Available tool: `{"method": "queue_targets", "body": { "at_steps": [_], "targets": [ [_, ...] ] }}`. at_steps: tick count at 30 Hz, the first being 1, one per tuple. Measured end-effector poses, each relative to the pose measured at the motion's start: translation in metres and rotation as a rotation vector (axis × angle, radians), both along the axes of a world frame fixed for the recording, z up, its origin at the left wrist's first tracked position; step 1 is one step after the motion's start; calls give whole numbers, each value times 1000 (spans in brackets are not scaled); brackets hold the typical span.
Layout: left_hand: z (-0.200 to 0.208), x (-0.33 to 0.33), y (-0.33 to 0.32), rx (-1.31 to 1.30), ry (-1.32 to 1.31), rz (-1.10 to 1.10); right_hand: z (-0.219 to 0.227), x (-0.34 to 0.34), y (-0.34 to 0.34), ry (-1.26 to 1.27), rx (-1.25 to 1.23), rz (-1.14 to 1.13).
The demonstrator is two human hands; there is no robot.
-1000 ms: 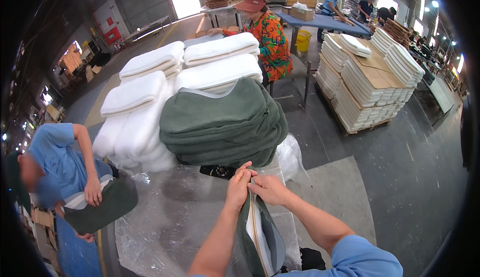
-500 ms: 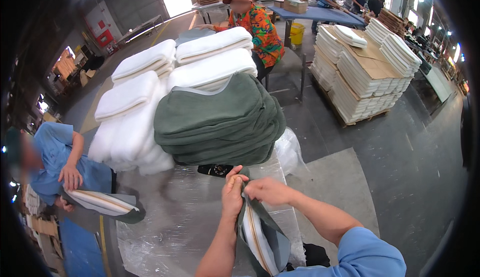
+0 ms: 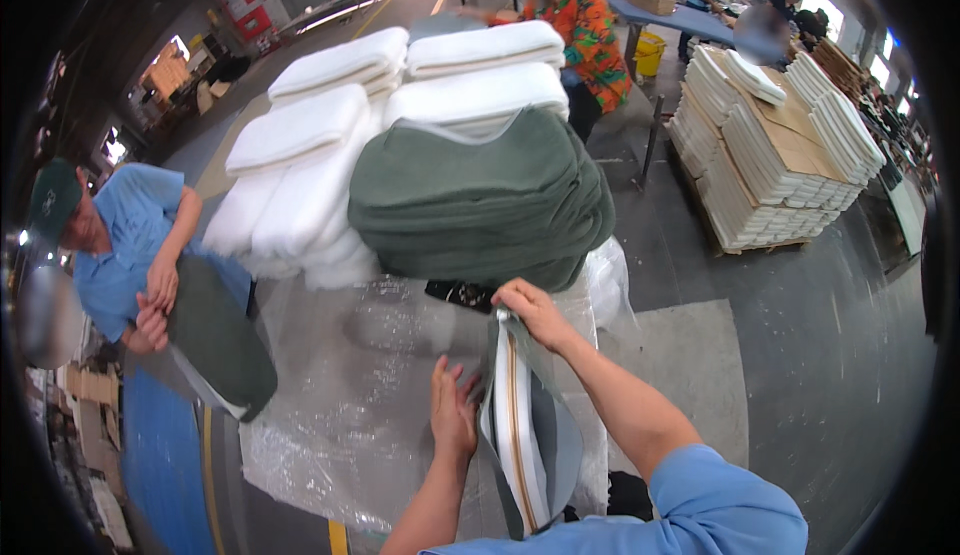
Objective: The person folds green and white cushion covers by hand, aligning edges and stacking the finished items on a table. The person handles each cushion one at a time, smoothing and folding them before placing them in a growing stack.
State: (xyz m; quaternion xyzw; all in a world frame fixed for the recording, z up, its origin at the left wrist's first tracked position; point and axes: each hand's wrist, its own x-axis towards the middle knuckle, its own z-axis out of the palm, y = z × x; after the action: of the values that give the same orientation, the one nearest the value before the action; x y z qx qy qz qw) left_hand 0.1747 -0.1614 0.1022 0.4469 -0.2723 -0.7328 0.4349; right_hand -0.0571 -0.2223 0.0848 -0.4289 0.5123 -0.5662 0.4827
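Note:
In front of me a green fabric cushion cover (image 3: 561, 425) stands upright on its long edge, its grey lining showing on the right. In its opening lies a white padded insert (image 3: 503, 450) with a tan strip running lengthwise. My right hand (image 3: 530, 310) grips the cover's far end with fingers closed. Beside the cover, on its left, my left hand (image 3: 455, 415) is open, fingers apart, holding nothing. Just past my right hand lies a small black object (image 3: 460, 294) that I cannot make out. Behind it rises a stack of green covers (image 3: 470, 195).
Plastic film covers the table (image 3: 350, 395). White folded padding (image 3: 300, 130) is piled at the far left. A co-worker in blue (image 3: 140, 225) handles another green cover (image 3: 220, 335). Beyond the piles is a person in an orange patterned shirt (image 3: 600, 45). A loaded pallet (image 3: 760, 155) stands right.
My left hand has let go of the cover's far end and opened beside it. My right hand now grips that end. The co-worker's cover has turned its green face toward me. The view has shifted.

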Motion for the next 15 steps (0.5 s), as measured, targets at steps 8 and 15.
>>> {"method": "queue_targets", "body": {
  "at_steps": [8,15],
  "targets": [
    [3,171,218,259,-199,-199,11,33,-26,241,133,-113],
    [30,147,251,60,-6,166,27,69,-22,573,225,-206]
  ]
}}
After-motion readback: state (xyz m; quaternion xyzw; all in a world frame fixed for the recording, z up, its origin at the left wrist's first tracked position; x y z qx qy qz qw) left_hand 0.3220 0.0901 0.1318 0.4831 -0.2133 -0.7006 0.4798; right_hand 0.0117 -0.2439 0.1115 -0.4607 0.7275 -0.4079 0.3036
